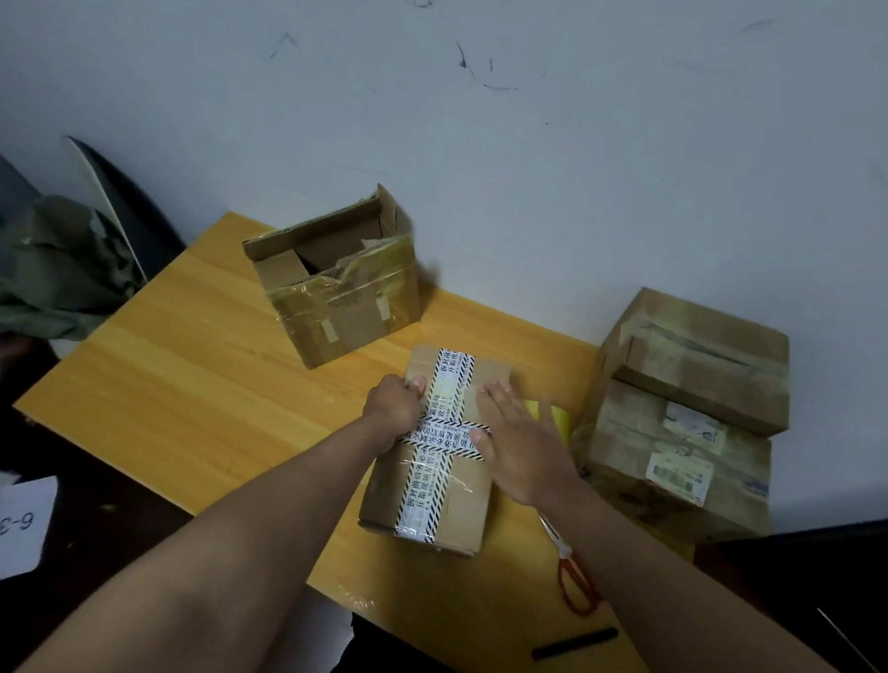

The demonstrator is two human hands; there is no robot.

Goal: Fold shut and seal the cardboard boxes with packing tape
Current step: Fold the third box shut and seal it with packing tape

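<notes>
Against a scuffed wall, the wooden table (213, 375) holds the taped box (440, 470) lengthwise away from the person. Left hand (394, 411) curls over its left edge; right hand (518, 448) presses flat, fingers together, beside the printed tape (432, 469).

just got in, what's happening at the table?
A person is sealing boxes. Both hands are on the taped box at the table's middle: the left hand curls over its left edge, the right hand presses flat on top, fingers straight. Printed tape already crosses its lid. The open box behind it is not yet folded shut. Two sealed boxes are stacked at the right, with scissors at the near edge.
</notes>
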